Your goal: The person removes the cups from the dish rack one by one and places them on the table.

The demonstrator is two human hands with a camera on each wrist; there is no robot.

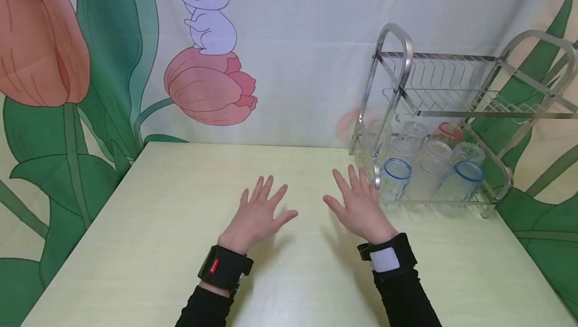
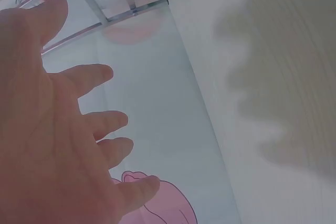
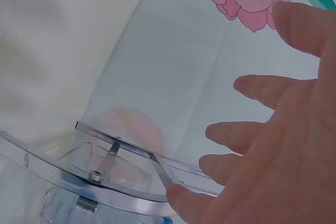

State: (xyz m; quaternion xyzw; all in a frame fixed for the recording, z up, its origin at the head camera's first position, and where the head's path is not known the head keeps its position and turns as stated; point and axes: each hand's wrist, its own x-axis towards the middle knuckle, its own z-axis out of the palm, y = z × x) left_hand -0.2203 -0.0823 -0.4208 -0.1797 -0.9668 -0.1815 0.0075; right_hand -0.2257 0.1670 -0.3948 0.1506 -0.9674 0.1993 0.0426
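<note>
My left hand (image 1: 254,218) hovers palm down over the middle of the table, fingers spread and straight, holding nothing. To its right, my right hand (image 1: 362,209) is held the same way, fingers spread, close to the left front leg of a metal dish rack (image 1: 402,91). Several upside-down glasses stand on the rack's lower level. Among them are a blue-rimmed glass (image 1: 395,179) at the front left, another blue-rimmed glass (image 1: 461,181) at the front right and a red-rimmed glass (image 1: 448,132) behind. In the right wrist view, the rack's frame (image 3: 121,198) lies beyond the little finger.
The pale wooden table (image 1: 135,247) carries the rack at its back right. The rack's upper wire shelf (image 1: 447,73) has upright dividers. Behind the table hangs a white cloth (image 1: 298,66) printed with tulips and a rabbit. Hand shadows fall on the tabletop.
</note>
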